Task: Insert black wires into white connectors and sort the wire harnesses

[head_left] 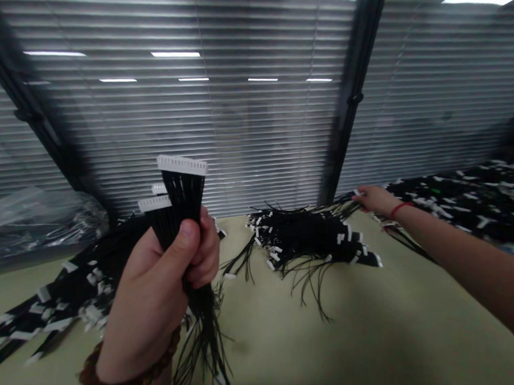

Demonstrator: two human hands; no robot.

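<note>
My left hand [166,272], with a brown coiled band at the wrist, is closed round a bundle of black wire harnesses [183,190]. Their white connectors stand up above my thumb, and loose wire ends hang below the fist. Farther off to the right, my right hand [376,200] reaches out, a red string on its wrist. Its fingertips pinch a white connector [357,193] with dark wires trailing left from it. Just left of that hand lies a heap of black wire harnesses [306,230] with white connectors.
More harnesses [93,276] are spread on the left of the pale yellow-green table [334,349]. A large pile of harnesses [468,198] covers the back right. Clear plastic bags [38,221] sit at the far left. Window blinds [236,130] rise behind the table.
</note>
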